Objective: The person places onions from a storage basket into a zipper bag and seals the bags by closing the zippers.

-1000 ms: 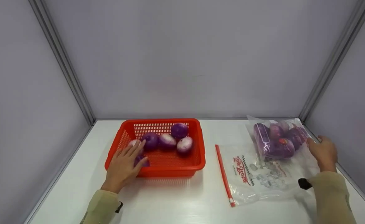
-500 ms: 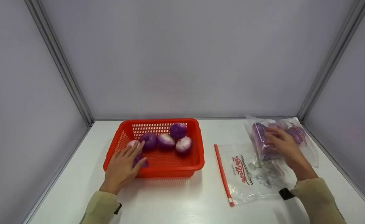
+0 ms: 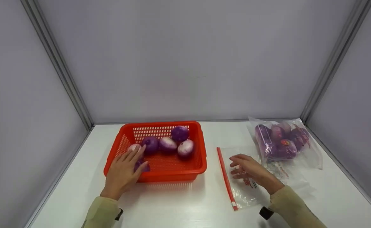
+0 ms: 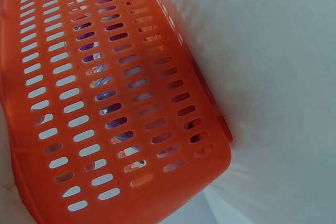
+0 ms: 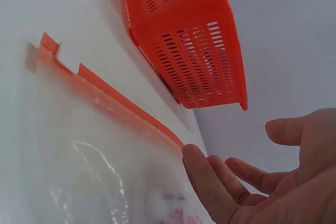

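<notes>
A red plastic basket (image 3: 166, 176) holds several purple-and-white onions (image 3: 186, 148). My left hand (image 3: 122, 172) lies over its near left corner with fingers extended, reaching across the rim above the onions there and partly covering them. My right hand (image 3: 251, 171) hovers over a flat clear zip bag (image 3: 245, 198), fingers loosely spread and holding nothing. In the right wrist view the bag's red zip strip (image 5: 126, 108) runs past the fingertips, with a white slider at one end. The left wrist view is mostly filled by the slotted basket wall (image 4: 121, 87).
Behind the flat bag, at the back right, lies a second clear bag (image 3: 312, 155) filled with several onions, overlapping the flat one. Grey panels (image 3: 198, 63) wall in the white table (image 3: 172, 209) at the back and both sides.
My right hand has let go of the filled bag's right edge and moved left and nearer, over the flat bag. The left hand stays at the basket.
</notes>
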Demonstrator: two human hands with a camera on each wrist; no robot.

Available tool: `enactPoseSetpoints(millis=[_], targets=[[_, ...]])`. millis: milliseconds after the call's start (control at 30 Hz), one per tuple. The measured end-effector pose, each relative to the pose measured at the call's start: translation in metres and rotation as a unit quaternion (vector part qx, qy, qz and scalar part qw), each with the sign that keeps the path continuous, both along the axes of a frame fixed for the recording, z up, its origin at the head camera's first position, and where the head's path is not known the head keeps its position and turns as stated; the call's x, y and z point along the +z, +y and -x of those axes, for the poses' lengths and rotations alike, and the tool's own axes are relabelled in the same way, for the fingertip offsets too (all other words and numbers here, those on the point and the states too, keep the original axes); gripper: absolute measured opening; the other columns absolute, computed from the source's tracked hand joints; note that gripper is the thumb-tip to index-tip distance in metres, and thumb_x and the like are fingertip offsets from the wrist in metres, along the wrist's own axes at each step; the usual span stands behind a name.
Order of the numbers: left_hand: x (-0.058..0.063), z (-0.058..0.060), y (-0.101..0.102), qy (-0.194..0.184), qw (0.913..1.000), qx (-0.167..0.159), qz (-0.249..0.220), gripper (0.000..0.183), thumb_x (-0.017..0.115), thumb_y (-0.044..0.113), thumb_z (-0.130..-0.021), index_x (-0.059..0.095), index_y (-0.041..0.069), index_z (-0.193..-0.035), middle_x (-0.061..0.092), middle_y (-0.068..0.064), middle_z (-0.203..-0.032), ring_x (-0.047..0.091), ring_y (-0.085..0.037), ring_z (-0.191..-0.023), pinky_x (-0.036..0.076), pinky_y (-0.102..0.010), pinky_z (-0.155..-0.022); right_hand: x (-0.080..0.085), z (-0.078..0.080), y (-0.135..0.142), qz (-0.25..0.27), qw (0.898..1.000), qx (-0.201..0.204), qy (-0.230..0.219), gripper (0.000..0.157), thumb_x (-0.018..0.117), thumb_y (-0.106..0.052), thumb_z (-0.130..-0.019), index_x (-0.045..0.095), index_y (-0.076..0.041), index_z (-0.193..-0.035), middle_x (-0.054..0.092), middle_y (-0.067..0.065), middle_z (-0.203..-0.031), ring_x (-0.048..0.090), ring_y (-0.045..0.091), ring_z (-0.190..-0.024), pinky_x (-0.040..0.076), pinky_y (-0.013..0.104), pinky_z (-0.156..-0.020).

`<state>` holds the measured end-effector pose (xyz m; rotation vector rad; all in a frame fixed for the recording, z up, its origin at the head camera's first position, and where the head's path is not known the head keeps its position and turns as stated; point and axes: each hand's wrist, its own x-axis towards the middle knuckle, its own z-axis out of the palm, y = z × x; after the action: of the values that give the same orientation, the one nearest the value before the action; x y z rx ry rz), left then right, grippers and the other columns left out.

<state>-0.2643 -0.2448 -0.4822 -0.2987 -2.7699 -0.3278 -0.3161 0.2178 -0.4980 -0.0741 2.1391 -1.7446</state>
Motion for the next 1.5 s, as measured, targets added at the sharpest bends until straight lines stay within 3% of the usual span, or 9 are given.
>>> enactPoseSetpoints(millis=[233, 500, 800, 1067, 1500], targets=[[0.001, -0.001, 0.000, -0.014, 0.9999, 0.003, 0.004, 0.068, 0.053, 0.056, -0.101, 0.035, 0.031, -0.162, 0.041, -0.007, -0.165, 0.041, -0.039, -0.149, 0.024, -0.062, -0.125, -0.013, 0.004, -0.015, -0.048, 0.999, -0.015, -0.008, 0.049, 0.062, -0.029, -0.103, 0.052, 0.005, -0.137, 0.063, 0.023, -0.120, 0.072, 0.023, -0.087, 0.064, 0.039, -0.081], [0.001, -0.001, -0.001, -0.018, 0.9998, 0.005, 0.006, 0.068, 0.049, 0.060, -0.101, 0.035, 0.032, -0.162, 0.040, -0.006, -0.165, 0.040, -0.038, -0.150, 0.024, -0.062, -0.125, -0.023, 0.005, -0.025, -0.113, 0.993, -0.032, 0.006, 0.040, 0.068, -0.025, -0.100, 0.058, 0.002, -0.129, 0.063, 0.016, -0.112, 0.063, 0.025, -0.089, 0.063, 0.035, -0.073], [0.001, -0.002, -0.001, -0.015, 0.9999, 0.005, 0.005, 0.067, 0.051, 0.058, -0.102, 0.035, 0.032, -0.162, 0.040, -0.006, -0.165, 0.041, -0.038, -0.150, 0.025, -0.062, -0.125, -0.028, 0.008, -0.038, -0.176, 0.983, -0.052, 0.027, 0.040, 0.083, -0.018, -0.087, 0.059, -0.004, -0.116, 0.058, 0.010, -0.093, 0.059, 0.020, -0.074, 0.061, 0.030, -0.062], [0.001, -0.003, 0.000, 0.002, 1.0000, -0.001, -0.004, 0.064, 0.057, 0.049, -0.101, 0.040, 0.029, -0.160, 0.045, -0.008, -0.162, 0.047, -0.040, -0.145, 0.026, -0.061, -0.125, -0.030, 0.011, -0.035, -0.162, 0.984, -0.045, 0.057, 0.030, 0.074, -0.006, -0.086, 0.061, 0.000, -0.112, 0.058, 0.008, -0.081, 0.056, 0.017, -0.062, 0.054, 0.029, -0.055], [0.001, -0.002, 0.000, -0.010, 0.9999, 0.005, -0.001, 0.066, 0.055, 0.053, -0.101, 0.037, 0.031, -0.161, 0.043, -0.006, -0.164, 0.044, -0.039, -0.147, 0.026, -0.062, -0.124, -0.029, 0.015, -0.023, -0.138, 0.987, -0.032, 0.074, 0.019, 0.073, -0.006, -0.091, 0.070, 0.004, -0.107, 0.069, 0.011, -0.086, 0.067, 0.015, -0.070, 0.057, 0.029, -0.063]])
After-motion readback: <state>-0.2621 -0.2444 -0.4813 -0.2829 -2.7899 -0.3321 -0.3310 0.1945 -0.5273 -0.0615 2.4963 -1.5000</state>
